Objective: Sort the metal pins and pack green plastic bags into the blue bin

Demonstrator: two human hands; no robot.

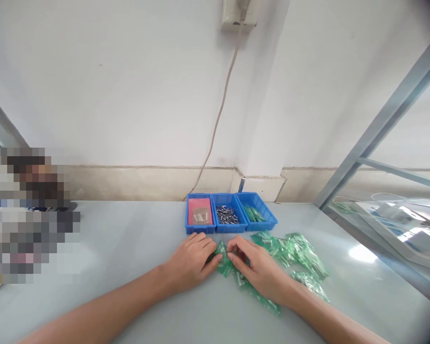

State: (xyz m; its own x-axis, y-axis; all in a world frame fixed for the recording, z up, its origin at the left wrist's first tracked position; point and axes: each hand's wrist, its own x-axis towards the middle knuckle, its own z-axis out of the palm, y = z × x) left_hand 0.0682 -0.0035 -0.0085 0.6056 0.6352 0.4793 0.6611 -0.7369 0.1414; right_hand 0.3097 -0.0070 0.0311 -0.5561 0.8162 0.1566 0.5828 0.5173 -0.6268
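Between my two hands is a small green plastic bag (223, 262), just in front of the blue bins. My left hand (195, 260) pinches its left side, thumb against curled fingers. From the right, my right hand (252, 265) closes thumb and fingertips on the bag's upper right edge. What the bag holds is too small to make out. More green bags (267, 302) lie beneath and beside my right hand, partly hidden by it. A larger heap of filled green bags (301, 253) spreads to the right of my right wrist.
Three joined blue bins hold a pink sheet with a clear packet (200, 216), loose metal pins or screws (227, 215) and green pieces (253, 213). A cable (220, 107) hangs down the wall behind. Metal frame posts (380, 119) stand at right. A blurred person (32, 215) is at left.
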